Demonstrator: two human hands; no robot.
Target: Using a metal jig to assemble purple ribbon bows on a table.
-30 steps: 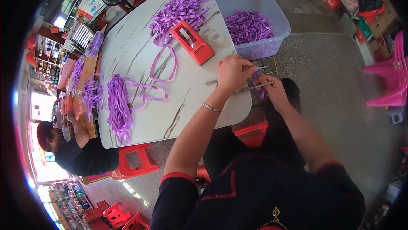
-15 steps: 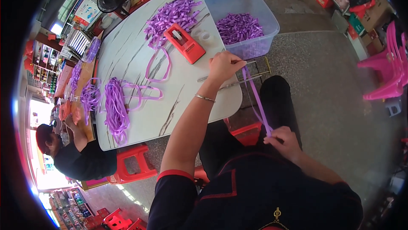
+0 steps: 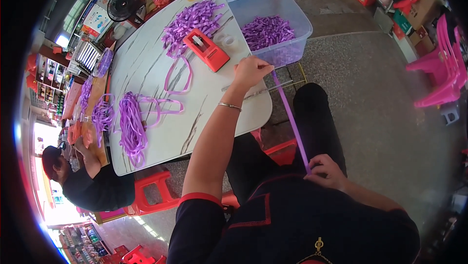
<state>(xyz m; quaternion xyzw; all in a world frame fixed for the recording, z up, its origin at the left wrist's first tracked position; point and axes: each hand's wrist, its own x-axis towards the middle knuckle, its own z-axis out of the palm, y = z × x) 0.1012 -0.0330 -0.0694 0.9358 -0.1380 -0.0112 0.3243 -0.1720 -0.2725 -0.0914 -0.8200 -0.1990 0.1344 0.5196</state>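
Note:
A purple ribbon (image 3: 290, 117) runs taut between my two hands, slanting down toward my body. At the table's right edge my left hand (image 3: 251, 73) pinches its upper end, fingers closed. My right hand (image 3: 327, 172) grips the lower end close to my lap, thumb and fingers pressed together. Thin metal rods (image 3: 273, 88) stick out from the table beside my left hand. Nearby on the tabletop sit a red tape dispenser (image 3: 206, 51), a heap of short purple ribbon pieces (image 3: 190, 25), a single ribbon loop (image 3: 168, 79) and a bundle of long ribbons (image 3: 131, 130).
A clear plastic bin (image 3: 298, 44) holding many purple pieces stands past the right side of the marble-patterned table (image 3: 204, 112). Red stools (image 3: 151, 193) are tucked below it. At the left another person (image 3: 92, 176) sits working. Pink chairs (image 3: 438, 73) stand at far right.
My right hand has drawn slightly down toward my body. The ribbon, earlier doubled with a slack strand, is now a single straight taut band. The whole view has shifted slightly.

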